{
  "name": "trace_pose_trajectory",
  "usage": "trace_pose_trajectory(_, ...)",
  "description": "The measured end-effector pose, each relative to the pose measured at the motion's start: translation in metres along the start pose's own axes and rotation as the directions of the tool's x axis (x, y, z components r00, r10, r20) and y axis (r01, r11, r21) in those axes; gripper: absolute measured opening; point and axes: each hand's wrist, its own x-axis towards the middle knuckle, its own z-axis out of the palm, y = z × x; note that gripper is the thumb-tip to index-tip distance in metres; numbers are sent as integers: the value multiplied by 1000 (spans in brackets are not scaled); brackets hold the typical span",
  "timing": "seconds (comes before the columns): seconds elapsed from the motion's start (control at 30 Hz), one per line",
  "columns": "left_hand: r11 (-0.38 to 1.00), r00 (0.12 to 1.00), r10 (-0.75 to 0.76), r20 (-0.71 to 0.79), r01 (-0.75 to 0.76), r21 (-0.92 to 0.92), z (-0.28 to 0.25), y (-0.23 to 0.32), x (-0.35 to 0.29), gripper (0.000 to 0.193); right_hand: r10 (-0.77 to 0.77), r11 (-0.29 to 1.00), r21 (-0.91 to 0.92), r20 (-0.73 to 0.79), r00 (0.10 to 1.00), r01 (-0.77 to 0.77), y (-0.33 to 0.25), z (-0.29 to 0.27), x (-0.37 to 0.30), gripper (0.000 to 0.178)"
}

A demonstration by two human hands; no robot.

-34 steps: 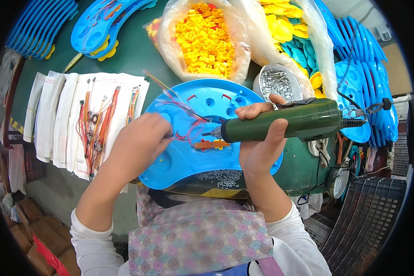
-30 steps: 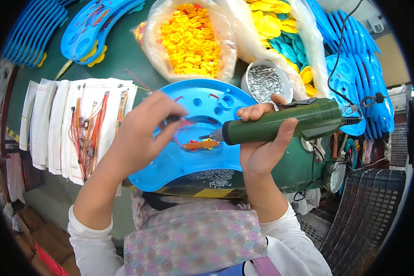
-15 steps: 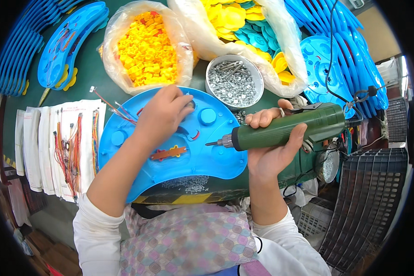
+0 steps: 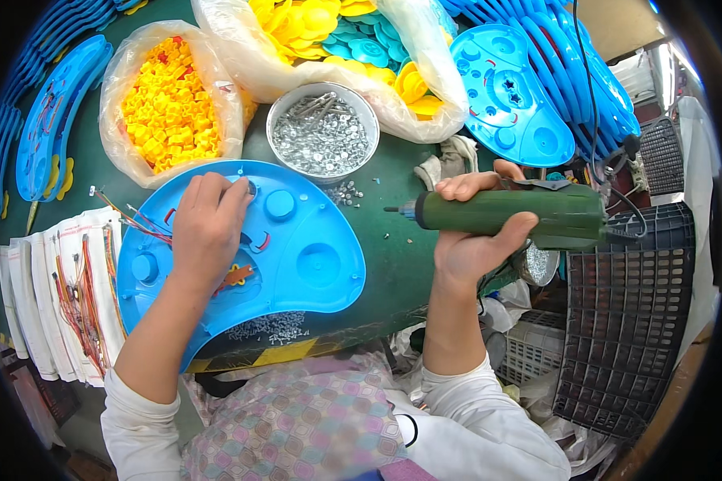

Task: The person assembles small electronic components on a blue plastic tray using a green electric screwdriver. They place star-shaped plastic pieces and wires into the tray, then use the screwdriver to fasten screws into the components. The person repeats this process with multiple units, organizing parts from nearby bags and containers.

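A blue curved plastic shell (image 4: pixel 297 228) lies on the bench before me, hollow side up. My left hand (image 4: pixel 207 228) is over its upper part, fingers bent and closed on a small round metal part (image 4: pixel 252 187), mostly hidden by the fingertips. Beside the wrist, an orange-brown strip on a yellow piece (image 4: pixel 237 276) sits in the shell. Thin wires (image 4: pixel 148 227) run out past its left edge. My right hand (image 4: pixel 477 244) grips a green electric screwdriver (image 4: pixel 537 215); its bit points left, above the bench and right of the shell.
Behind the shell stand a bowl of screws (image 4: pixel 325 136), a bag of yellow pieces (image 4: pixel 172 104) and a bag of yellow and teal parts (image 4: pixel 369 44). Stacked blue shells (image 4: pixel 569 72) are at the far right, wire bundles (image 4: pixel 84 301) at left, a black crate (image 4: pixel 626 313) at right.
The screwdriver's bit has gone from above the shell to beyond its right edge. My left hand keeps its place at the round metal part. The whole view has shifted.
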Motion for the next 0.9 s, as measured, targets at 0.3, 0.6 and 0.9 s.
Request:
trace_pose_trajectory(0.3,998,999,-17,47,14,55,0,5,-2,35,27,999,-25,105,994,-24,40,8,-13,81)
trace_pose_trajectory(0.6,999,999,15,30,-14,-42,-14,24,10,34,-8,1000,19,72,997,7,29,15,-13,88)
trace_pose_trajectory(0.9,651,889,-118,442,405,-641,-8,68,15,23,-15,905,423,143,990,-47,-15,28,-23,96)
